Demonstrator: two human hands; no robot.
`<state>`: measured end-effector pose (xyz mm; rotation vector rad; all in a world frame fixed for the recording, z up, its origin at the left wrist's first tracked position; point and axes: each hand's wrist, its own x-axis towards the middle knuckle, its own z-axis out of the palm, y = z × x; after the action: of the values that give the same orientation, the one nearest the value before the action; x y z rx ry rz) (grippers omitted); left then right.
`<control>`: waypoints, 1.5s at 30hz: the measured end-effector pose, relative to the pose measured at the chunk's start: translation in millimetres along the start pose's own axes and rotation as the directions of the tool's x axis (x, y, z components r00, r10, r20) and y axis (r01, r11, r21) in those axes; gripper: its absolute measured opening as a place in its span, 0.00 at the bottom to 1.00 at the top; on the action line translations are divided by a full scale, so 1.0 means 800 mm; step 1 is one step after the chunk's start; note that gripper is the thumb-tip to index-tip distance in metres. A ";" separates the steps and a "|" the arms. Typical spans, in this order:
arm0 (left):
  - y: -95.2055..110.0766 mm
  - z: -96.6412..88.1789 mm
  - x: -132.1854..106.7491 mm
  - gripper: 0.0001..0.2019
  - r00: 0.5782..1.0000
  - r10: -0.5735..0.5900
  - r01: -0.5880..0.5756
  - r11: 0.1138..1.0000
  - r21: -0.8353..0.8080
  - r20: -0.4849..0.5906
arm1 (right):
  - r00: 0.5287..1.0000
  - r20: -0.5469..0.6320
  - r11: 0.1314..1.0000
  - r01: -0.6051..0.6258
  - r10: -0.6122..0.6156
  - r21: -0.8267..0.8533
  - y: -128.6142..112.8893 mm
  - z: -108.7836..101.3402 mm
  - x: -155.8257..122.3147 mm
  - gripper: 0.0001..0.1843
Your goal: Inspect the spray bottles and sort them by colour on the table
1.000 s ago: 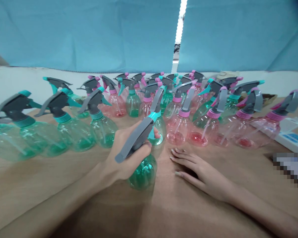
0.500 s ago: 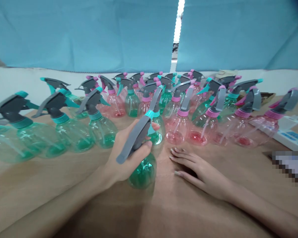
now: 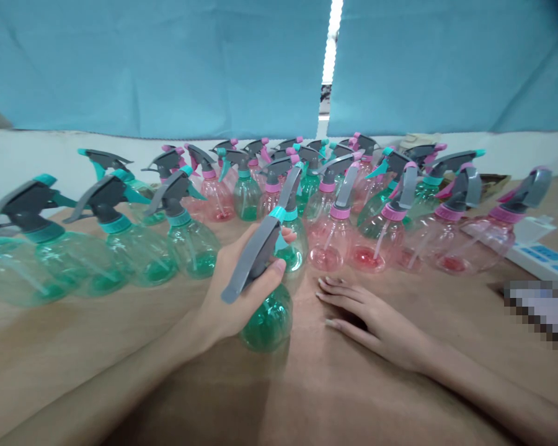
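My left hand [image 3: 242,291] is wrapped around the neck of a green spray bottle [image 3: 267,319] with a grey trigger head and a turquoise nozzle. Its collar is hidden by my fingers. Just behind it stands another green spray bottle [image 3: 292,244]. My right hand [image 3: 363,310] lies on the brown tabletop [image 3: 335,396], palm down, fingers stretched out and holding nothing. Nearest to its fingertips are a pink spray bottle [image 3: 328,251] and a second pink spray bottle [image 3: 372,254], both upright.
Several green spray bottles [image 3: 139,260] form a row on the left. More pink and green bottles crowd the back. At the right are a pink bottle [image 3: 478,248], a white device with blue buttons [image 3: 544,254] and a blurred-out flat object [image 3: 544,310]. A blue curtain [image 3: 167,68] hangs behind.
The view has shifted very slightly. My left hand keeps its hold on the green spray bottle, and my right hand stays flat on the table.
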<state>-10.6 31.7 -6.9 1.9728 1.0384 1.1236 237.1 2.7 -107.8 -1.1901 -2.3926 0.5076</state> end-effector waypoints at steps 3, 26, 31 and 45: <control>-0.001 0.000 0.000 0.13 1.000 -0.001 0.001 1.000 0.006 -0.006 | 1.000 0.014 1.000 -0.007 0.007 -0.010 -0.001 -0.001 0.001 0.25; -0.003 0.000 0.000 0.13 1.000 0.006 -0.006 0.999 -0.037 0.014 | 0.999 0.051 0.998 -0.010 0.013 -0.061 0.000 -0.001 0.001 0.27; 0.000 0.000 0.001 0.13 1.000 0.000 0.000 1.000 -0.027 0.006 | 0.999 0.048 0.998 0.000 0.003 -0.069 0.001 -0.001 0.000 0.27; 0.000 -0.003 -0.001 0.13 0.999 0.011 -0.011 1.000 0.005 0.031 | 0.999 0.037 0.999 0.006 -0.004 -0.042 0.000 0.000 0.001 0.26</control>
<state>-12.6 31.3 -6.0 1.9959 1.0159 1.0937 237.0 3.4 -107.6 -1.2022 -2.4481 0.4830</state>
